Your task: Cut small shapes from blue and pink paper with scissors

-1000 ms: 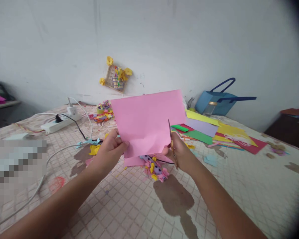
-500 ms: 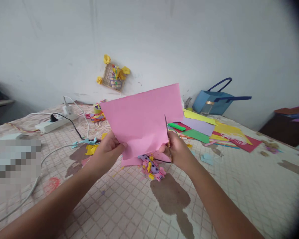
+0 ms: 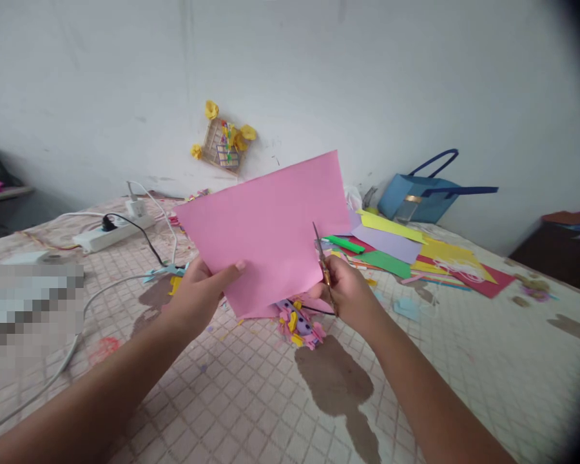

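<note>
A pink sheet of paper [image 3: 265, 232] is held up, tilted, over the table. My left hand [image 3: 205, 290] grips its lower left edge, thumb on the near face and the other fingers hidden behind. In my right hand [image 3: 345, 290] is a pair of scissors [image 3: 325, 264], blades pointing up at the sheet's right side, where a notch shows below the upper right corner. Below the sheet lies a purple dotted piece [image 3: 303, 325] decorated with pink and yellow paper bits. Part of it is hidden behind the paper.
Coloured paper sheets [image 3: 391, 238] lie fanned at the right, with a blue bag [image 3: 418, 200] behind them. A white power strip [image 3: 113, 235] with cables is at the left. A craft frame with yellow flowers [image 3: 222, 145] hangs on the wall. Brown stains [image 3: 336, 374] mark the tablecloth.
The pink sheet has shifted left and tilted more. My left thumb now lies further over its face. The scissors have come away from the lower right edge a little.
</note>
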Motion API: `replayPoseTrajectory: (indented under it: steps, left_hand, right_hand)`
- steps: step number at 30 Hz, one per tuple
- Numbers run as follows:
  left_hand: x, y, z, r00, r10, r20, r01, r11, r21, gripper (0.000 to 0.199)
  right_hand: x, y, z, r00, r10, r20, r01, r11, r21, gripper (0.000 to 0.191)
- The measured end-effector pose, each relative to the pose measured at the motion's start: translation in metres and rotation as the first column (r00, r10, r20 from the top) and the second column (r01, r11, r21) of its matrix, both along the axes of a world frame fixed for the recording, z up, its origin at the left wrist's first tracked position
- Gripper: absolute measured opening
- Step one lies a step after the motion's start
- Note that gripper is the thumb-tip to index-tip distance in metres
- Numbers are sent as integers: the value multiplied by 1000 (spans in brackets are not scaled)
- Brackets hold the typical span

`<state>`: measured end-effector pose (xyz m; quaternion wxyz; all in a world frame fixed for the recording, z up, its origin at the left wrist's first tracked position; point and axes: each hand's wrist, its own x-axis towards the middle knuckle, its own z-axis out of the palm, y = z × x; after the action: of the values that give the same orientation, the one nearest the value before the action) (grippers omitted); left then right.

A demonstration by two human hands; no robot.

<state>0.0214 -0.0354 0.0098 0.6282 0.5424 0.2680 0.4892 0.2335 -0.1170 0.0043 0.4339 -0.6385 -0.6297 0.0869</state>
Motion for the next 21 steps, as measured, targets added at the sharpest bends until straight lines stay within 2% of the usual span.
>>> replayPoseTrajectory:
  steps: [5, 9, 17, 21]
  left_hand:
    - [-3, 0, -3, 997, -2, -81, 8, 998, 66, 36]
    - [-4, 0, -5, 995, -3, -95, 11, 997, 81, 39]
    - [-5, 2, -8, 990, 7, -143, 6, 996, 90, 39]
    - [-5, 3, -10, 995, -39, -93, 45, 997, 63, 41]
  right_hand:
    - [-1, -1, -2, 999, 38, -12, -39, 998, -55, 20]
    - [-1, -3, -2, 999, 47, 13, -46, 998, -51, 13]
    - [-4, -8, 4, 995, 94, 18, -93, 995, -36, 15]
    - [-3, -7, 2, 994, 104, 20, -104, 994, -20, 16]
